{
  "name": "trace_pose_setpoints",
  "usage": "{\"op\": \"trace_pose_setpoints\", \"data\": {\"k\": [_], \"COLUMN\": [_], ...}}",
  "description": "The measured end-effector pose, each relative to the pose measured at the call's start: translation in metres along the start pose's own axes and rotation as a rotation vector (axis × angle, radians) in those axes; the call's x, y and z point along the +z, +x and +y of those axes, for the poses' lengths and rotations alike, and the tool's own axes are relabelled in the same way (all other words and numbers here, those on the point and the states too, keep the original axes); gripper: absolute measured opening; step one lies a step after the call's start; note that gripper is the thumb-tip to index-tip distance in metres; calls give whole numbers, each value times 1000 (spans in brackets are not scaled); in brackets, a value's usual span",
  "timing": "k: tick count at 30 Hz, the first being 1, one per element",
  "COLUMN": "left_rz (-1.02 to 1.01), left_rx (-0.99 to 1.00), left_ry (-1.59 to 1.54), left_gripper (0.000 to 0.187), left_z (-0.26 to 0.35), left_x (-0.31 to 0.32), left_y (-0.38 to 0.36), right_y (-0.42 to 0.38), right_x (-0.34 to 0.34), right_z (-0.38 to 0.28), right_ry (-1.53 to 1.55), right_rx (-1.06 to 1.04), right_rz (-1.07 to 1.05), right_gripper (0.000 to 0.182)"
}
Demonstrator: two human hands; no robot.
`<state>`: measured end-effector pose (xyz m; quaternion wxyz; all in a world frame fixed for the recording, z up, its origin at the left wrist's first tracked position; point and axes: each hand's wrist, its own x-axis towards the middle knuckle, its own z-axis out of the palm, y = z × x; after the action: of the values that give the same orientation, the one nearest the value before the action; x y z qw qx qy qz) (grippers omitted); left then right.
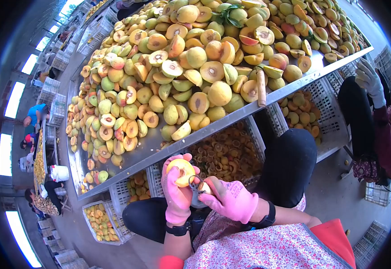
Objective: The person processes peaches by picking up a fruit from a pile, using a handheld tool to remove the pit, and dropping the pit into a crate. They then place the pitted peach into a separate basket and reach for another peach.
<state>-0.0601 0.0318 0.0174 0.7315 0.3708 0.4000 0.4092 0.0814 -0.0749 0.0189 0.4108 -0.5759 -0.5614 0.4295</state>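
My left hand (176, 197), in a pink glove, holds a halved peach (183, 169) with its yellow cut face turned up. My right hand (233, 200), gloved the same way, grips a small pitting tool (193, 180) by its handle; the fingers cover part of it. Its curved metal loop lies against or very near the lower edge of the peach half. Both hands are over my lap, in front of the metal table's rim (177, 145). On the table lies a large heap of halved peaches (197, 58).
A wooden handle (261, 87) rests across the table rim. Under the table stand a crate of peach scraps (227, 150) and a crate of peach halves (301, 112). Another full crate (101, 222) is at lower left. A co-worker's gloved hand (370, 83) shows at right.
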Motion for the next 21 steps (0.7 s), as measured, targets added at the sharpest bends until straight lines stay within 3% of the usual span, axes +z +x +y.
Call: {"op": "trace_pose_setpoints", "data": {"k": [3,6,9,17,21], "left_rz": [8,73,98,151,108], "left_rx": [29,161,232,277,314], "left_ry": [59,355,439,482,518], "left_gripper": [43,54,56,56,57], "left_z": [-24,-32,-34,-48,-48], "left_x": [18,26,32,34,28], "left_y": [-12,-17,-20,-22,-25], "right_y": [1,-2,-4,-8,-8], "right_x": [1,3,4,4,-5], "right_z": [0,8,11,20,18], "right_ry": [-86,-117,-131,-105,69], "right_rx": [113,128,126,152,217], "right_rz": [14,13,38,-17,-148], "right_gripper": [43,46,44,43,47]}}
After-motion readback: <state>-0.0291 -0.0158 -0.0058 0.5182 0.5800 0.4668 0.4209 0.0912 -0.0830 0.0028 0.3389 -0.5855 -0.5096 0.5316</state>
